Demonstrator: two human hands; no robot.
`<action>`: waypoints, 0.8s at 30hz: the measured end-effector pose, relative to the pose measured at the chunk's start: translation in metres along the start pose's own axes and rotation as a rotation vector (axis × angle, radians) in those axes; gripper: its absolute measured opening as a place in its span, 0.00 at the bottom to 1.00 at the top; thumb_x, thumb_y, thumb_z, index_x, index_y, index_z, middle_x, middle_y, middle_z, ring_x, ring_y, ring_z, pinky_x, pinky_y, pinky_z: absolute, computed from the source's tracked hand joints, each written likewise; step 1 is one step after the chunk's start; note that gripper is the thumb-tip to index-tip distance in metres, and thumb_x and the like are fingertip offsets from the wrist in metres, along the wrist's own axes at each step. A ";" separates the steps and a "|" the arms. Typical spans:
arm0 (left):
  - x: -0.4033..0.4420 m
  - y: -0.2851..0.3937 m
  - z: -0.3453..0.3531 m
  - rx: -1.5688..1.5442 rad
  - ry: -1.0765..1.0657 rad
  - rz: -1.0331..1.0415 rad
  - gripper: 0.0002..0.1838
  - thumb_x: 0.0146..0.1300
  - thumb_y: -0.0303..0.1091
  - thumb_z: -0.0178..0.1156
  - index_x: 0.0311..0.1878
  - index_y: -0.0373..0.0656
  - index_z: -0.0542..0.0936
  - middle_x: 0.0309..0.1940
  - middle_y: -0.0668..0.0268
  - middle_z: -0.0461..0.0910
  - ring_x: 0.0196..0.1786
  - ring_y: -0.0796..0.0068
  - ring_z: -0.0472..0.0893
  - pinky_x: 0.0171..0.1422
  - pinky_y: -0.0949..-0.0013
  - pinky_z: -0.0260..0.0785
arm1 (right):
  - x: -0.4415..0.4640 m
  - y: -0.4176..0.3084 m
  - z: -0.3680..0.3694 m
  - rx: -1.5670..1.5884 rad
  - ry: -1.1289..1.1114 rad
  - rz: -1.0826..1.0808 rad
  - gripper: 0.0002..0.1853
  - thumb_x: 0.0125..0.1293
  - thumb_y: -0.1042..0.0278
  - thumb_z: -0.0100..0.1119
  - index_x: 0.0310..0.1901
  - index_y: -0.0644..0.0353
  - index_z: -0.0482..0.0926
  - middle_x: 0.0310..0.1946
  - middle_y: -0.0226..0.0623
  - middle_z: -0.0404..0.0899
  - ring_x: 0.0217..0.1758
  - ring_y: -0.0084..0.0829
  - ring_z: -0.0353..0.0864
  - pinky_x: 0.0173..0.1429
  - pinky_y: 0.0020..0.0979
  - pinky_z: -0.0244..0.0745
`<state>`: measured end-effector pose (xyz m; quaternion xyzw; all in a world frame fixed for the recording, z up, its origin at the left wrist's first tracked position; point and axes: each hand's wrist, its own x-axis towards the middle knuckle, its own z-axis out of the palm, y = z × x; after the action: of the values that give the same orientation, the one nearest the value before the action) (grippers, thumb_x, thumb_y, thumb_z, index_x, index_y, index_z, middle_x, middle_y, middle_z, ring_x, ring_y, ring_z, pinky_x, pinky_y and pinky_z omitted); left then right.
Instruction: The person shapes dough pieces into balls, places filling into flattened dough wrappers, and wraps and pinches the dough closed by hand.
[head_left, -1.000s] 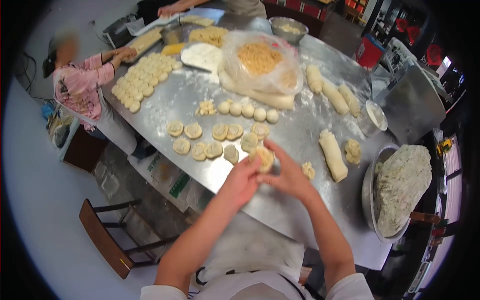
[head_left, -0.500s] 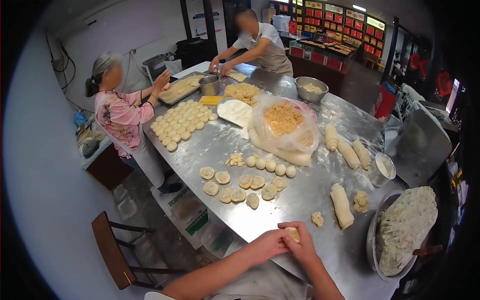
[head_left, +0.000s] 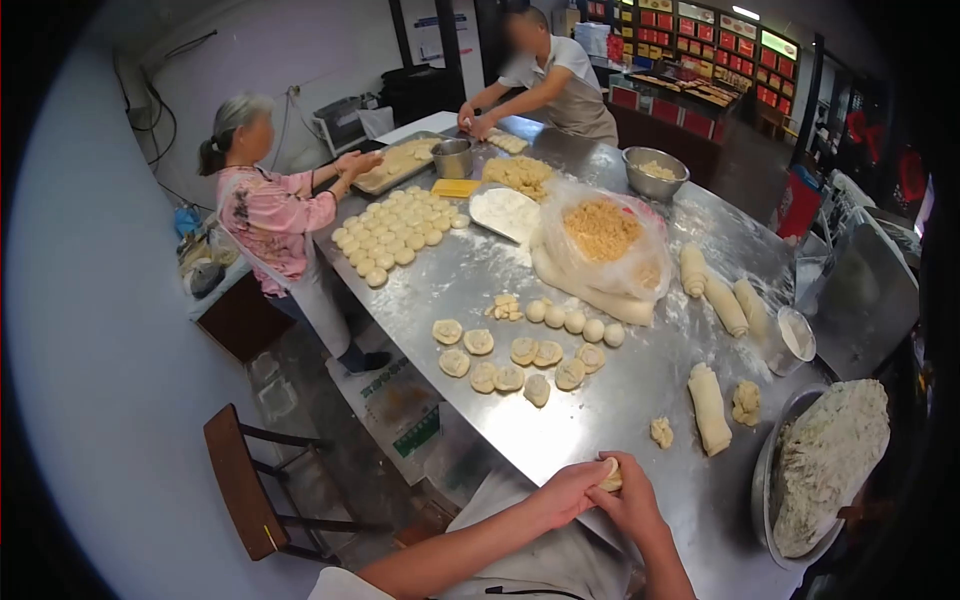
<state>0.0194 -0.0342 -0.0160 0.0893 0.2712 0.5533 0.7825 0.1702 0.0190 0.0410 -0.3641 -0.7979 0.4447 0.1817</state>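
A small piece of dough [head_left: 611,474] is held between my two hands at the near edge of the metal table. My left hand [head_left: 572,492] closes on it from the left, and my right hand [head_left: 632,496] wraps round it from the right, so much of it is hidden. Beyond my hands lie several flattened dough rounds [head_left: 523,350], some with a paler patch on top. Behind them sit a row of smooth dough balls [head_left: 575,321] and a small heap of pale pieces [head_left: 504,307].
Dough rolls [head_left: 709,410] and dough lumps [head_left: 746,402] lie to the right, beside a bowl [head_left: 768,470] with a large dough mass. A plastic bag of crumbly filling [head_left: 602,230] stands mid-table. Two people work at the far side near a tray [head_left: 372,186]. A stool [head_left: 240,480] stands lower left.
The view has swung slightly left, so things sit farther right. My hands still hold the dough, with the fingers shifted around it. The person at the left has lowered their hands.
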 end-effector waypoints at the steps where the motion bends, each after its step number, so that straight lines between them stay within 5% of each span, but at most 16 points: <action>1: 0.001 -0.004 0.002 0.068 0.059 -0.008 0.21 0.79 0.42 0.58 0.64 0.36 0.76 0.59 0.62 0.81 0.60 0.71 0.82 0.67 0.64 0.76 | 0.001 0.006 0.001 -0.066 0.023 -0.004 0.35 0.54 0.65 0.77 0.64 0.60 0.74 0.55 0.48 0.83 0.58 0.44 0.84 0.61 0.39 0.79; 6: -0.001 -0.005 0.014 0.302 0.162 0.005 0.18 0.80 0.40 0.57 0.64 0.40 0.76 0.60 0.64 0.81 0.60 0.73 0.82 0.67 0.66 0.75 | 0.012 0.013 0.003 -0.225 0.142 -0.260 0.31 0.53 0.64 0.75 0.60 0.59 0.75 0.49 0.48 0.85 0.55 0.49 0.85 0.60 0.41 0.79; 9: -0.005 0.008 0.012 0.239 0.087 -0.114 0.19 0.80 0.41 0.56 0.65 0.41 0.75 0.61 0.63 0.80 0.62 0.71 0.81 0.69 0.64 0.75 | 0.011 0.010 -0.002 -0.234 0.082 -0.278 0.29 0.57 0.65 0.73 0.60 0.60 0.76 0.55 0.47 0.83 0.59 0.50 0.82 0.65 0.44 0.77; 12: -0.016 0.031 0.013 0.015 0.003 -0.266 0.20 0.80 0.41 0.55 0.67 0.42 0.73 0.62 0.62 0.79 0.64 0.70 0.80 0.71 0.61 0.74 | 0.000 0.008 0.003 0.269 0.053 -0.091 0.32 0.63 0.66 0.69 0.68 0.62 0.70 0.60 0.47 0.83 0.64 0.46 0.81 0.68 0.41 0.75; 15: -0.023 0.033 0.010 -0.063 0.012 -0.300 0.20 0.81 0.41 0.54 0.68 0.42 0.72 0.63 0.60 0.79 0.65 0.68 0.80 0.73 0.59 0.74 | 0.000 -0.012 -0.001 0.358 -0.058 -0.068 0.37 0.68 0.66 0.65 0.75 0.65 0.62 0.62 0.50 0.82 0.68 0.42 0.79 0.71 0.38 0.73; 18: -0.019 0.025 -0.003 -0.063 0.017 -0.267 0.21 0.81 0.41 0.54 0.69 0.40 0.72 0.63 0.60 0.79 0.65 0.67 0.81 0.73 0.58 0.74 | 0.009 0.002 0.002 0.089 -0.091 -0.164 0.45 0.67 0.64 0.69 0.80 0.64 0.55 0.65 0.53 0.80 0.67 0.42 0.79 0.71 0.38 0.73; 24: 0.001 -0.005 -0.034 -0.156 -0.023 -0.071 0.20 0.80 0.39 0.55 0.66 0.35 0.74 0.60 0.60 0.81 0.62 0.68 0.82 0.67 0.64 0.76 | 0.007 -0.008 0.006 0.200 -0.002 -0.015 0.49 0.58 0.54 0.80 0.75 0.64 0.64 0.67 0.51 0.76 0.70 0.51 0.75 0.74 0.42 0.70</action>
<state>0.0061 -0.0403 -0.0471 0.0249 0.2212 0.5437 0.8093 0.1584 0.0183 0.0440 -0.3376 -0.7526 0.5209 0.2196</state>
